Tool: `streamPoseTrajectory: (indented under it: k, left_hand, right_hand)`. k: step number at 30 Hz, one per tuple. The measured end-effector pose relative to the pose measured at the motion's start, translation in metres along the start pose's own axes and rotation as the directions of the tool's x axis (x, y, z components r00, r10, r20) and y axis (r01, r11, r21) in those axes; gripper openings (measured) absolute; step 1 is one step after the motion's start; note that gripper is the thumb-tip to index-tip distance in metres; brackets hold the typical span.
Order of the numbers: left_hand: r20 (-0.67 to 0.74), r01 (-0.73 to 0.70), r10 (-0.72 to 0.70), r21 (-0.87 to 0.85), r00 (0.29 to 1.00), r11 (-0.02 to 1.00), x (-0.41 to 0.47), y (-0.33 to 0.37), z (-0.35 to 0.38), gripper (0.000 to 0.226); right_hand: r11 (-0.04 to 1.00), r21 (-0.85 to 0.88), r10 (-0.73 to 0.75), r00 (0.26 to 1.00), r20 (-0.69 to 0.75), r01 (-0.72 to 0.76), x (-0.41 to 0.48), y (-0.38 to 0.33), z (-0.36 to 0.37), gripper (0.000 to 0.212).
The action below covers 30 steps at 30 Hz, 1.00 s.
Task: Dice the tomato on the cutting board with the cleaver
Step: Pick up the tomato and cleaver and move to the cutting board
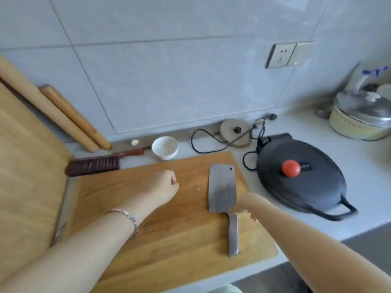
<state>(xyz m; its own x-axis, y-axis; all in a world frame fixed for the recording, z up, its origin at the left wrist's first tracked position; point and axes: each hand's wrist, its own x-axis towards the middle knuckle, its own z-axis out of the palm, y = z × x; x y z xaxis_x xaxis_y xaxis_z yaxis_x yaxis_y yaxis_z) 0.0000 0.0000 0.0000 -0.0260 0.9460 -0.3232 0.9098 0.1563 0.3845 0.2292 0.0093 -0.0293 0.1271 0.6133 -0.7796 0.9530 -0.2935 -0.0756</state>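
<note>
A red tomato (291,168) sits on the lid of a black electric griddle (300,178), right of the wooden cutting board (169,229). The steel cleaver (222,189) lies flat on the board's right part, blade pointing away and handle toward me. My left hand (160,187) rests on the middle of the board, curled into a fist with nothing showing in it. My right hand (243,206) is blurred. It hovers over the spot where blade meets handle, fingers loosely bent downward and not wrapped around the handle.
A white bowl (165,148) stands just beyond the board, with a brush (95,164) to its left. Two rolling pins (69,119) lean on the wall beside a large wooden board (25,166). A kettle base with cord (234,132) and a lidded pot (361,119) are at the back right.
</note>
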Motion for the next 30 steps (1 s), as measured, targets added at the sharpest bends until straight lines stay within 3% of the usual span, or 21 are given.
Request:
streamPoseTrajectory:
  k: [3, 10, 12, 15, 18, 19, 21, 24, 26, 28, 30]
  left_hand:
    - [0.032, 0.022, -0.022, 0.0, 0.999, 1.0, 0.005, -0.011, 0.019, 0.011]
    - [0.102, 0.03, -0.025, -0.045, 0.994, 0.999, 0.011, -0.013, 0.043, 0.013]
    - [0.077, 0.047, -0.039, -0.106, 0.996, 0.993, 0.015, -0.009, 0.046, 0.013]
    - [-0.033, 0.054, -0.064, -0.247, 0.997, 0.967, 0.02, 0.005, 0.048, 0.014]
    - [-0.198, 0.007, -0.079, -0.342, 0.977, 0.94, 0.024, 0.03, 0.05, 0.015]
    - [-0.237, -0.017, -0.074, -0.362, 0.969, 0.932, 0.026, 0.041, 0.049, 0.015]
    - [-0.312, -0.083, -0.049, -0.395, 0.949, 0.915, 0.031, 0.068, 0.049, 0.015]
    - [-0.378, -0.189, 0.027, -0.398, 0.925, 0.898, 0.04, 0.114, 0.05, 0.013]
    - [-0.325, -0.215, 0.09, -0.373, 0.942, 0.902, 0.051, 0.146, 0.057, 0.01]
    - [-0.139, -0.174, 0.137, -0.308, 0.981, 0.935, 0.065, 0.179, 0.07, 0.008]
    - [0.048, -0.16, 0.174, -0.212, 0.984, 0.964, 0.078, 0.212, 0.087, 0.021]
  right_hand:
    - [0.996, 0.087, 0.009, 0.998, 0.061, -0.015, 0.01, 0.01, 0.026, 0.046]
    - [0.95, 0.307, 0.083, 0.995, -0.05, -0.064, 0.033, 0.011, 0.065, 0.024]
    - [0.873, 0.484, 0.087, 0.995, -0.053, -0.051, 0.037, 0.015, 0.064, 0.017]
    - [0.624, 0.781, 0.055, 0.996, -0.077, 0.026, 0.04, 0.027, 0.045, 0.004]
    - [0.646, 0.745, -0.002, 0.976, -0.219, 0.169, 0.039, 0.041, 0.017, 0.007]
    - [0.691, 0.682, -0.019, 0.95, -0.312, 0.238, 0.038, 0.047, 0.006, 0.004]
    - [0.775, 0.532, -0.04, 0.866, -0.498, 0.342, 0.036, 0.061, -0.018, 0.016]
    - [0.784, 0.472, -0.023, 0.779, -0.626, 0.403, 0.038, 0.088, -0.063, 0.017]
    - [0.766, 0.472, -0.006, 0.74, -0.672, 0.435, 0.043, 0.11, -0.092, 0.007]
    - [0.738, 0.473, -0.005, 0.705, -0.709, 0.481, 0.047, 0.132, -0.116, 0.01]
    - [0.713, 0.493, 0.018, 0.69, -0.724, 0.499, 0.05, 0.153, -0.135, 0.011]
